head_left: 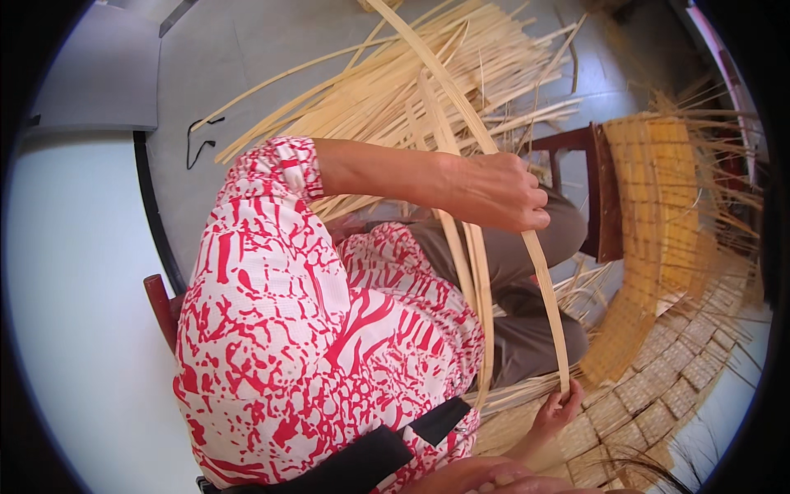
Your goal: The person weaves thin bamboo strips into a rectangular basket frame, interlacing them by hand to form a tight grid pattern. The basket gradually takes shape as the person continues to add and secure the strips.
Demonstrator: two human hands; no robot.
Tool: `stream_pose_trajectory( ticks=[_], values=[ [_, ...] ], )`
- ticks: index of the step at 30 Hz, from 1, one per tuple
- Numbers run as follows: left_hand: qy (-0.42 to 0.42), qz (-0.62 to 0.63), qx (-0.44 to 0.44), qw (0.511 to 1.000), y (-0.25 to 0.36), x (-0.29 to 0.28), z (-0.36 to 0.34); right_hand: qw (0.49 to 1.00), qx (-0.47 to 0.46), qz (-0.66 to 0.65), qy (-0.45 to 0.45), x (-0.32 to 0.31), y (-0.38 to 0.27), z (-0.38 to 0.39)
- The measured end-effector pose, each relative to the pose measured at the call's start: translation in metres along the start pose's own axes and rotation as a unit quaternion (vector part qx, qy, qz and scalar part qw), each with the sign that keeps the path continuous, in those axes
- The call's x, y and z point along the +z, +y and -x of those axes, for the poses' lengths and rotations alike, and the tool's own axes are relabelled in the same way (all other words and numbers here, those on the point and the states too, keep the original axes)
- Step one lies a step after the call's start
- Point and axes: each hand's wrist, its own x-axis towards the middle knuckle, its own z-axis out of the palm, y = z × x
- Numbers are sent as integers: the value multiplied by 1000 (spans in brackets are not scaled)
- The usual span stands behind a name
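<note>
A long pale bamboo strip [546,284] runs from the upper middle down to the lower right. My left hand [506,195] is closed in a fist around it, with the arm stretched over my lap. Lower down, my right hand [557,412] pinches the strip near its lower end between thumb and fingers. Between the two hands the strip is fairly straight, with a slight bow. Beside it, more bamboo strips [479,288] hang in a narrow loop over my grey trousers [527,321]. My left palm is hidden.
A large pile of loose bamboo strips [428,82] lies on the grey floor [222,49]. Woven bamboo mats [650,239] with ragged loose ends spread along the right, next to a dark red wooden stool [605,198]. A white surface [74,288] is at the left, a thin black cord [194,152] near it.
</note>
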Motion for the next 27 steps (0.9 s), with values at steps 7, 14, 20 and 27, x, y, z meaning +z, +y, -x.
stream_pose_trajectory(
  ticks=[7,14,20,27],
  values=[
    [107,-89,55,989,-31,44,-46,960,-90,255,64,-5,-7,-26],
    [117,-94,75,986,-36,64,-64,940,-100,305,115,-4,6,-28],
    [96,-44,90,990,-43,89,-81,947,5,309,91,-7,23,-5],
    [6,-77,16,997,-61,70,-42,932,-113,285,192,-6,-4,-76]
  ],
)
